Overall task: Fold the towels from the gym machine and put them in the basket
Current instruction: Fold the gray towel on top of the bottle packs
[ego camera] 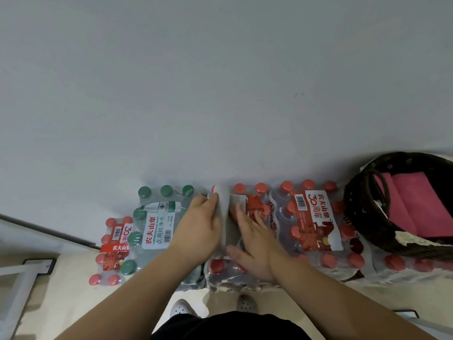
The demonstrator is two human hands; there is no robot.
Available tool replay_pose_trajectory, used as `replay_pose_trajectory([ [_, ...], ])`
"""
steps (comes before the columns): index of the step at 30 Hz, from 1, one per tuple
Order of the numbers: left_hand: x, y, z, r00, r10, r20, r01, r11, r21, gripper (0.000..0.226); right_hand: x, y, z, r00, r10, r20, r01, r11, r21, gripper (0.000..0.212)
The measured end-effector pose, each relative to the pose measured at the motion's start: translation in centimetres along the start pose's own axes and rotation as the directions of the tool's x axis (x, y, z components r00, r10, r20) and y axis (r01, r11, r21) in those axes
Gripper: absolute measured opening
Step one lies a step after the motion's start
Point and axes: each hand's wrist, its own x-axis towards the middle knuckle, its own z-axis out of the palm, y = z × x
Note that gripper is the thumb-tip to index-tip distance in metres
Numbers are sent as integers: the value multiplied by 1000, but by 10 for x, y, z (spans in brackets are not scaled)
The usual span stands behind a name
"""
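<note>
On top of shrink-wrapped bottle packs [316, 217] at centre, we see grey towel [224, 217] folded into narrow strip. Left hand [198, 229] at its 9 o'clock edge, fingers curled round cloth. Right hand [255, 241] flat on towel, fingers straight (pressing, gripping nothing). Dark wicker basket [360, 212] at 3 o'clock, pink towels [416, 204] inside.

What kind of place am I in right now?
Likely a storeroom or supply corner: shrink-wrapped bottled-water packs lined along a plain wall, with a dark wicker basket holding folded pink towels.
</note>
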Motion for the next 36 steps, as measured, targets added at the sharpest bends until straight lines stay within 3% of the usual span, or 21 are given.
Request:
replay_pose_trajectory([
  [4,4,-5,26,993,113,18,-113,947,302,63,2,12,1,997,55,-48,-35,937,349,97],
  [7,5,-6,45,987,112,111,-146,913,381,71,-2,10,-6,998,46,-36,-27,908,418,99],
  [11,6,0,61,989,40,144,-105,868,485,67,-12,6,-10,1000,10,5,-10,993,121,91],
  [15,10,4,66,984,-55,169,-43,847,529,77,-13,12,-8,997,-72,-39,62,973,-223,88],
  [18,11,6,67,977,-77,199,-51,823,566,84,-11,17,-7,998,-65,-10,60,961,-269,86],
  [24,20,11,68,969,-99,225,-56,803,594,76,-7,24,-5,1000,-17,-4,16,976,-216,89],
  [28,20,4,65,967,-38,252,-96,862,498,72,-7,25,-5,1000,-18,-17,15,982,-188,88],
  [30,16,-7,61,967,63,246,-146,930,338,71,-9,23,-3,1000,-9,-21,5,982,-189,88],
  [33,8,-19,50,982,138,128,-140,990,14,64,-11,18,0,999,29,-33,-34,986,-165,84],
  [36,8,-23,37,989,137,54,-137,991,-6,57,-10,10,2,993,88,-79,-96,990,-100,80],
])
